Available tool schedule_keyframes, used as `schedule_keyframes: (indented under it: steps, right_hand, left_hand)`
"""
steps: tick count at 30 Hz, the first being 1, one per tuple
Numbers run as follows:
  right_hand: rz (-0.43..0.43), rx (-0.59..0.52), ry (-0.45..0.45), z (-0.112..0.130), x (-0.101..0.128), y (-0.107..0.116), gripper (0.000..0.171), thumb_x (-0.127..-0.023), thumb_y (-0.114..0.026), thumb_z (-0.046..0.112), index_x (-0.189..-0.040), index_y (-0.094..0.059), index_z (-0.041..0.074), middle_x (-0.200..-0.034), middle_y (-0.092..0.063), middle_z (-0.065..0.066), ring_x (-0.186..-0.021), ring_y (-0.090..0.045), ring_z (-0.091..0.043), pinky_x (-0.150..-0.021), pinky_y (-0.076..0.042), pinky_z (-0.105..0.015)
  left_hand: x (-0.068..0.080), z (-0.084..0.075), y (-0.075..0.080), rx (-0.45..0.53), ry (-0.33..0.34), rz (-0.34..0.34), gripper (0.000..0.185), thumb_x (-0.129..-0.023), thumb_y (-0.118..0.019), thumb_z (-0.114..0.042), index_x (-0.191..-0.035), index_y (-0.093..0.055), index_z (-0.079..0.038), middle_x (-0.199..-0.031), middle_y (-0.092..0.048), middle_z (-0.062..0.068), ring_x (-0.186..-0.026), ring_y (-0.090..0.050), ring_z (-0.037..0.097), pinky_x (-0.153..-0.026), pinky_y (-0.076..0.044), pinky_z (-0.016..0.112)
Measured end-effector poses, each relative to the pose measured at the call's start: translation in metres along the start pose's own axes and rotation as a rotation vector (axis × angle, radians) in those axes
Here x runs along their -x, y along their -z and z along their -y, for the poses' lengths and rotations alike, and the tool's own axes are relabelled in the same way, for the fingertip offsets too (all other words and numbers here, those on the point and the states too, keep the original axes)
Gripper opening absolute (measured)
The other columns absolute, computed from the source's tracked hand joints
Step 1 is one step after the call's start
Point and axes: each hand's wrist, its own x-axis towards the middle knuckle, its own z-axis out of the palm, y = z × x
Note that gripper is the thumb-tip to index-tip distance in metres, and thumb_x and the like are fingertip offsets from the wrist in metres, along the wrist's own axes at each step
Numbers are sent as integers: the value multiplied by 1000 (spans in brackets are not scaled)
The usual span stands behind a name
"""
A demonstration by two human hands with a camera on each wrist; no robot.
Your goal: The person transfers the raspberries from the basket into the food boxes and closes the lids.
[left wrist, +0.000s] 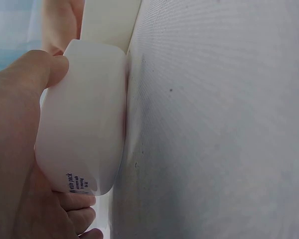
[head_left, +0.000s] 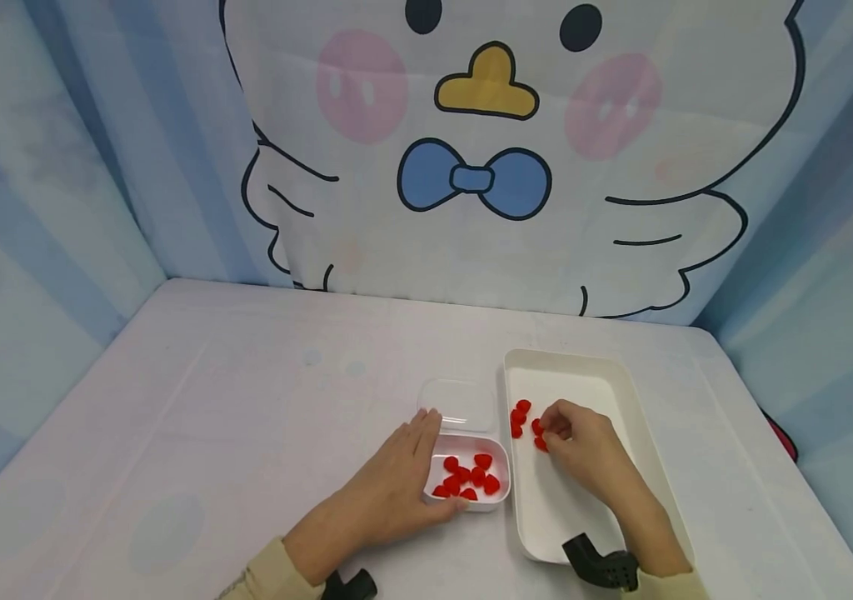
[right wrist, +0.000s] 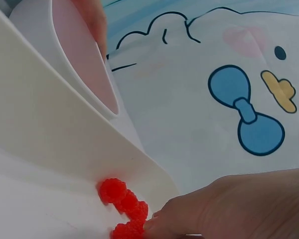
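Observation:
In the head view, my left hand (head_left: pixel 396 479) lies along the left side of a small white box (head_left: pixel 503 492), its fingers straight and the thumb across the near rim. Several red raspberries (head_left: pixel 478 476) sit inside the box. The left wrist view shows the thumb (left wrist: pixel 58 69) bent over the edge of the box (left wrist: pixel 84 114). Over the white tray, my right hand (head_left: pixel 587 446) has thumb and forefinger brought together at a red raspberry (right wrist: pixel 128 230). More raspberries (right wrist: pixel 113 190) lie beside the fingertips, on the tray's left side.
The long white tray (head_left: pixel 599 375) stands immediately right of the box. A clear lid (head_left: pixel 458 404) lies behind the box. Printed curtains (head_left: pixel 471 258) rise at the table's back and sides. The table (head_left: pixel 246 375) has a pale cloth.

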Motion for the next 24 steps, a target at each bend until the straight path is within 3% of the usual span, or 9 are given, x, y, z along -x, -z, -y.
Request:
schedule_keyframes:
  steps: [8, 24]
  right_hand:
    - [16, 65, 32, 0, 0, -2, 10, -83, -68, -1, -86, -63, 6, -81, -63, -4, -74, -54, -17, -69, -52, -27]
    - [27, 98, 41, 4, 1, -2, 11, -82, -70, -1, -86, -63, 7, -77, -60, -4, -72, -52, -17, -66, -49, -26]
  left_hand:
    - [0, -1, 2, 6, 4, 3, 103, -83, -62, -65, -158, -18, -9, -165, -24, 7, -154, -20, 24, -122, -26, 46]
    - [1, 1, 1, 19, 7, 3, 103, -84, -62, -65, -158, -17, -9, -165, -25, 7, -153, -21, 25, -122, -27, 46]
